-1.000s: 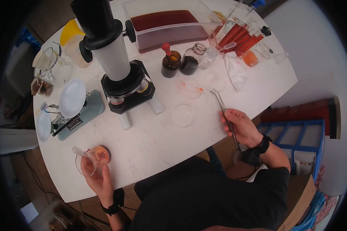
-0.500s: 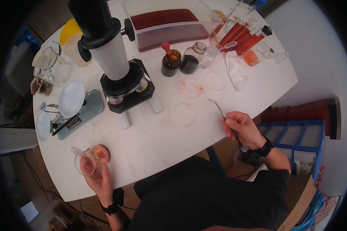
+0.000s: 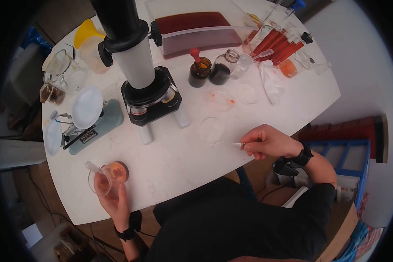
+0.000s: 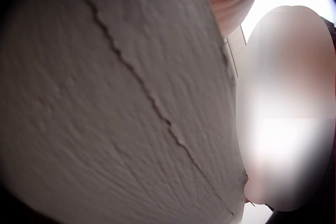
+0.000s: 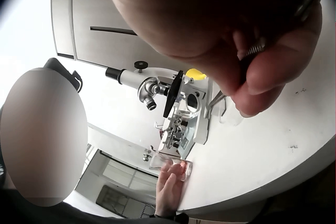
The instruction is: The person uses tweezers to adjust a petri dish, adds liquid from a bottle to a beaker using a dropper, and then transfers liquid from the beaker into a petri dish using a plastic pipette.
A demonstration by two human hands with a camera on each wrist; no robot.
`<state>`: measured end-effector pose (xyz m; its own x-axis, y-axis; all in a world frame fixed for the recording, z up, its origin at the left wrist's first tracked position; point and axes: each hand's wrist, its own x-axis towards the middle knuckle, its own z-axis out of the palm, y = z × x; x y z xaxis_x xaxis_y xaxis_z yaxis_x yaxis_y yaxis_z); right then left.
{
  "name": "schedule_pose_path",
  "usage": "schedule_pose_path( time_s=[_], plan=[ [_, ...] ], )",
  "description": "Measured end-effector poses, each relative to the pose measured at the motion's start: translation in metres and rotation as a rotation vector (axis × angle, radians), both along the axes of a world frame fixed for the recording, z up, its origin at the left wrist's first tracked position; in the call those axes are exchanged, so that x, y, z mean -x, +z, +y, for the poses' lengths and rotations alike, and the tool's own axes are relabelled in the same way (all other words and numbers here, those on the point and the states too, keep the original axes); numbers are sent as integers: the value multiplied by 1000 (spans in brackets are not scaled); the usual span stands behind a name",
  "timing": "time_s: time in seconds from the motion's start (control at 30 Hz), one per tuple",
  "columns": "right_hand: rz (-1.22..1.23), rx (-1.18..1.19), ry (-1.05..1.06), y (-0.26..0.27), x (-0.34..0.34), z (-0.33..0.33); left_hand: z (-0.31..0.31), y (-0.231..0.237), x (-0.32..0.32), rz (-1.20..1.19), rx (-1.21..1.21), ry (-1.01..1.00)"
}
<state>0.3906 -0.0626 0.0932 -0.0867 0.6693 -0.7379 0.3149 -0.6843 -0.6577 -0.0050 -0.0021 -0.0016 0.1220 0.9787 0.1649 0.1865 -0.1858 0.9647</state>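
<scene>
My right hand (image 3: 266, 142) pinches bent-tipped metal tweezers (image 3: 238, 144) over the table, tips pointing left at the near rim of a clear petri dish (image 3: 211, 129). In the right wrist view, the ridged metal of the tweezers shows between the fingers. My left hand (image 3: 115, 205) grips a clear glass beaker (image 3: 91, 187) at the table's near left. A rounded clear piece (image 3: 91, 165) sticks up at its rim. Touching or close beside it stands a small glass jar (image 3: 120, 170) with orange-red contents. Behind the near dish lie a dish with orange bits (image 3: 222, 107) and another dish (image 3: 249, 101).
A microscope (image 3: 135, 65) stands at back centre, with a balance scale (image 3: 87, 107) left of it. Dark bottles, including a brown one (image 3: 199, 75) with a red-topped dropper, stand behind the dishes. Farther back are a plastic tub (image 3: 196, 30) of red liquid and red-filled test tubes (image 3: 273, 41).
My right hand has turned the tweezers so they point left, and their tips have moved from near the far dish toward the near one. The left hand keeps its hold.
</scene>
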Motion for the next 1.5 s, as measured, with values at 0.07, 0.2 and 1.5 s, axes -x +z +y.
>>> schedule_pose_path(
  time_s=[0.07,0.2,1.5],
  plan=[
    [17,17,21,-1,2,3,0,0,0,1,-7,4],
    [76,85,29,-8,2,5,0,1,-2,-3,-3,1],
    [-1158,-1253,757,-4,20,-7,0,0,1,13,5,17]
  ],
)
